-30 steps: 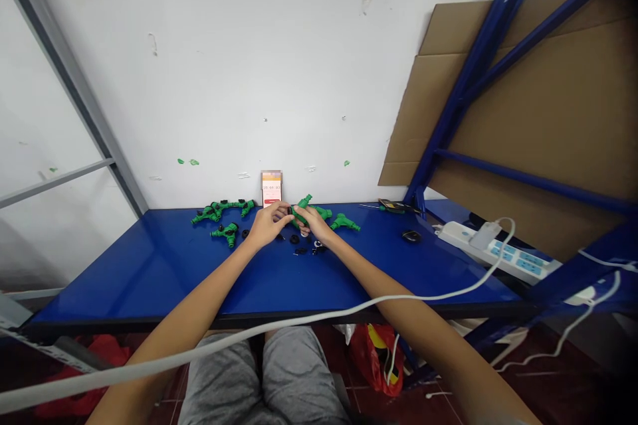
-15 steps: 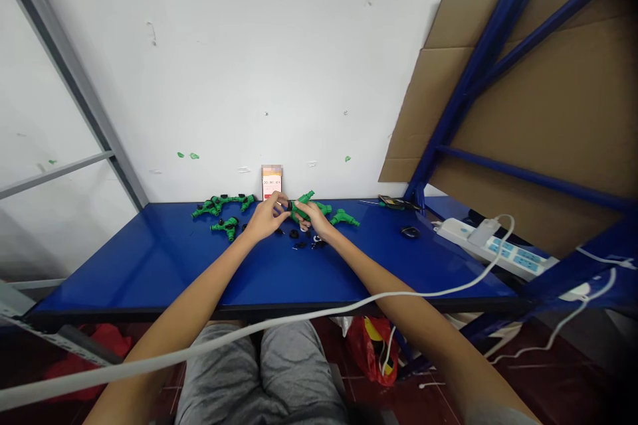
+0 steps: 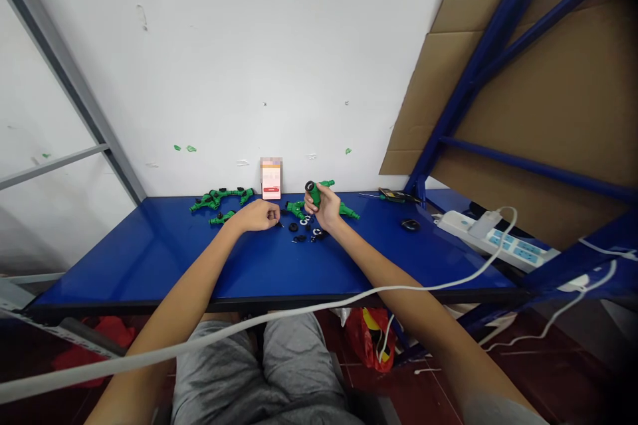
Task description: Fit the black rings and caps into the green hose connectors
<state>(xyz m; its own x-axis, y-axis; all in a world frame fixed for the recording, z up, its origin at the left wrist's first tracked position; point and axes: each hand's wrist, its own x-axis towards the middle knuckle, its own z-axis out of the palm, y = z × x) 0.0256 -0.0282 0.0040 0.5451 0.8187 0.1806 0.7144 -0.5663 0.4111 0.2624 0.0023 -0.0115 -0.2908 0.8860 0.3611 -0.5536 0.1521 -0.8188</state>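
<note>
My right hand [image 3: 327, 208] is wrapped round a green plastic hose splitter [image 3: 315, 195], held just above the table. Its black-ringed opening faces up and toward me. Low over the table to the left is my left hand [image 3: 262, 214], its fingers curled in; whether anything is pinched there is hidden. Between the hands lie another green splitter [image 3: 295, 207], white rings [image 3: 305, 220], a black round part [image 3: 294, 227] and several other small black pieces [image 3: 299, 238]. A further green splitter [image 3: 349, 211] sits partly behind my right hand.
Several green splitters [image 3: 219, 196] stand along the wall at left, with one [image 3: 222, 217] nearer my left wrist. A phone [image 3: 271, 179] leans against the wall. A mouse [image 3: 410, 224], a screwdriver [image 3: 381, 196] and a power strip [image 3: 518, 249] are rightward. A white cable [image 3: 359, 297] crosses before me.
My left hand has come off the splitter and moved left and down, its fingers curling. My right hand has raised the splitter slightly and turned its black-ringed end toward me.
</note>
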